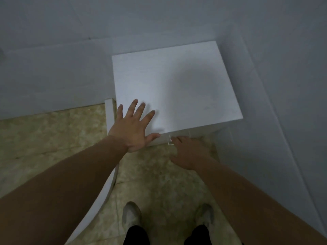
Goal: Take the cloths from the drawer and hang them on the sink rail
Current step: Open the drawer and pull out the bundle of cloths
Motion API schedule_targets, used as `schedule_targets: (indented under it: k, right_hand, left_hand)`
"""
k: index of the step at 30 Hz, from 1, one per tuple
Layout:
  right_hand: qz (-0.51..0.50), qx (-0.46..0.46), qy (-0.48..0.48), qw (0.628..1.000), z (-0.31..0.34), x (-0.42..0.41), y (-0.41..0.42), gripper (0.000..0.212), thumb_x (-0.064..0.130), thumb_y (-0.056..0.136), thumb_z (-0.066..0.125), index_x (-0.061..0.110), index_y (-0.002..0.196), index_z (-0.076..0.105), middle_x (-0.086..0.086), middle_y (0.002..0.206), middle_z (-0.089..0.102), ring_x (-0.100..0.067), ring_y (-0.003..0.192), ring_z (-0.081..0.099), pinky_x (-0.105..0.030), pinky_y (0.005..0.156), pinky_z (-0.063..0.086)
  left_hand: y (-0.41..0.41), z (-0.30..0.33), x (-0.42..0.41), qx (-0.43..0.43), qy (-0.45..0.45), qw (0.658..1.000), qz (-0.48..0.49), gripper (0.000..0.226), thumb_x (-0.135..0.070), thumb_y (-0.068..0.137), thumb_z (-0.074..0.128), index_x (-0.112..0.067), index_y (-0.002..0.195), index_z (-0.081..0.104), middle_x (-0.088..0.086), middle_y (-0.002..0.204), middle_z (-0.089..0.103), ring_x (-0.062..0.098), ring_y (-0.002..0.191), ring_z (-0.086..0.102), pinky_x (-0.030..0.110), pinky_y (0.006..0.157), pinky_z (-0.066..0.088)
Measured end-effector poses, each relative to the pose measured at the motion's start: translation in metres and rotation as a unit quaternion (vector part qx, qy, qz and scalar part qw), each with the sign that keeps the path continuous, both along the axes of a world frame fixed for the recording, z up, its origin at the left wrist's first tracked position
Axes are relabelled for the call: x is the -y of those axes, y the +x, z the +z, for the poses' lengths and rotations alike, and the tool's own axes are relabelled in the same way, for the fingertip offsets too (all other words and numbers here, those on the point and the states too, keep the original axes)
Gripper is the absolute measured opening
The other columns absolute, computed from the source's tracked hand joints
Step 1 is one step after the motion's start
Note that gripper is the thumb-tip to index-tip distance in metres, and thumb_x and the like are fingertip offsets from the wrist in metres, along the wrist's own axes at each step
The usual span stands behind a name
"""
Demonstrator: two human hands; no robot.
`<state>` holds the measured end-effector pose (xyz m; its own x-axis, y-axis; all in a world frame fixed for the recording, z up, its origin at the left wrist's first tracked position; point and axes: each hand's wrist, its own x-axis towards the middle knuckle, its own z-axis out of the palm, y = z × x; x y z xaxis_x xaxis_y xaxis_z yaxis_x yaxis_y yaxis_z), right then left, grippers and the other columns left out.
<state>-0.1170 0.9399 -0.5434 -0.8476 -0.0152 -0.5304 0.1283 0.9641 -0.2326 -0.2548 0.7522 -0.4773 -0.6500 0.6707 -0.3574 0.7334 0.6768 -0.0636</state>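
A white drawer cabinet [177, 82] stands in the corner, seen from above. My left hand [134, 126] lies flat with spread fingers on the near left part of its top. My right hand [189, 151] reaches to the cabinet's front just under the top edge, its fingers curled down around the drawer handle [170, 142], of which only a small metal end shows. The drawer front is almost hidden from this angle and looks closed. No cloths and no sink rail are in view.
White walls [274, 68] close in behind and to the right of the cabinet. A white curved rim [109, 183] runs down the left beside my left arm. The beige stone floor [159, 183] lies below, with my two shoes [131, 214] near the bottom.
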Motion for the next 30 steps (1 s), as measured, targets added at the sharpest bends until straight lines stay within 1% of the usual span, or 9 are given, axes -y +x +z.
schedule_targets:
  k: [3,6,9,12,15,19,24,27,30]
  right_hand:
    - [0.000,-0.014,0.020,1.000,-0.041,0.003,-0.007,0.075,0.059,0.089,0.050,0.017,0.149,0.032,-0.007,0.147,0.044,-0.027,0.134,0.043,-0.046,0.108,0.036]
    - [-0.003,-0.014,0.034,0.999,-0.078,-0.003,-0.013,0.074,0.059,0.088,0.052,0.014,0.145,0.037,-0.010,0.140,0.049,-0.029,0.127,0.047,-0.046,0.106,0.040]
    - [-0.007,-0.024,0.042,0.999,-0.107,-0.011,-0.020,0.072,0.060,0.088,0.052,0.015,0.143,0.041,-0.010,0.142,0.049,-0.029,0.129,0.047,-0.047,0.108,0.038]
    - [0.007,-0.008,0.055,0.998,-0.129,-0.013,-0.022,0.076,0.062,0.089,0.049,0.015,0.147,0.036,-0.010,0.148,0.045,-0.029,0.135,0.043,-0.050,0.113,0.031]
    - [0.015,-0.001,0.082,0.997,-0.141,-0.006,-0.023,0.079,0.065,0.089,0.045,0.014,0.149,0.034,-0.012,0.145,0.048,-0.032,0.131,0.046,-0.054,0.115,0.028]
    - [-0.012,-0.042,0.092,0.995,-0.145,0.003,-0.016,0.082,0.066,0.087,0.046,0.013,0.148,0.035,-0.013,0.138,0.052,-0.034,0.125,0.049,-0.053,0.112,0.031]
    - [-0.017,-0.051,0.091,0.994,-0.145,0.003,-0.009,0.082,0.066,0.086,0.045,0.015,0.148,0.035,-0.012,0.136,0.054,-0.033,0.122,0.051,-0.052,0.111,0.033]
    - [-0.026,-0.052,0.088,0.994,-0.144,0.012,0.014,0.078,0.065,0.085,0.046,0.016,0.145,0.038,-0.009,0.129,0.059,-0.032,0.118,0.053,-0.052,0.111,0.033]
    - [-0.012,-0.038,0.079,0.996,-0.144,0.014,0.046,0.076,0.064,0.085,0.044,0.017,0.145,0.038,-0.010,0.124,0.061,-0.033,0.114,0.055,-0.051,0.109,0.035]
  left_hand:
    - [-0.008,-0.041,-0.003,-0.014,0.020,1.000,-0.007,0.083,-0.080,0.083,-0.008,-0.036,0.154,-0.005,0.007,0.164,-0.006,0.028,0.148,-0.019,0.061,0.117,-0.003]
    - [-0.014,-0.076,-0.006,-0.011,0.037,0.999,0.004,0.082,-0.078,0.085,-0.007,-0.035,0.154,-0.005,0.008,0.164,-0.007,0.029,0.148,-0.020,0.061,0.117,-0.002]
    - [-0.015,-0.108,-0.009,-0.004,0.040,0.999,0.015,0.083,-0.079,0.085,-0.005,-0.032,0.153,-0.013,0.010,0.163,-0.014,0.031,0.147,-0.021,0.061,0.117,-0.001]
    - [-0.012,-0.127,-0.013,-0.019,0.069,0.997,0.029,0.082,-0.080,0.084,-0.004,-0.035,0.151,-0.019,0.011,0.161,-0.019,0.031,0.147,-0.023,0.061,0.117,-0.002]
    - [-0.013,-0.131,-0.012,-0.036,0.093,0.995,0.028,0.081,-0.081,0.084,-0.003,-0.037,0.152,-0.015,0.009,0.162,-0.016,0.029,0.148,-0.020,0.060,0.117,-0.002]
    - [-0.013,-0.130,-0.010,-0.040,0.099,0.994,0.030,0.081,-0.081,0.085,-0.002,-0.038,0.152,-0.013,0.009,0.163,-0.013,0.029,0.149,-0.018,0.060,0.118,-0.001]
    - [-0.013,-0.131,-0.012,-0.043,0.096,0.994,0.033,0.079,-0.080,0.086,-0.001,-0.039,0.152,-0.013,0.008,0.163,-0.015,0.028,0.148,-0.020,0.059,0.118,-0.001]
    - [-0.013,-0.131,-0.011,-0.039,0.089,0.995,0.033,0.079,-0.080,0.085,-0.002,-0.039,0.152,-0.015,0.007,0.162,-0.017,0.027,0.148,-0.021,0.059,0.118,-0.002]
    - [-0.013,-0.130,-0.012,-0.034,0.086,0.995,0.030,0.079,-0.080,0.085,-0.003,-0.039,0.152,-0.015,0.008,0.162,-0.017,0.028,0.148,-0.021,0.059,0.118,-0.001]
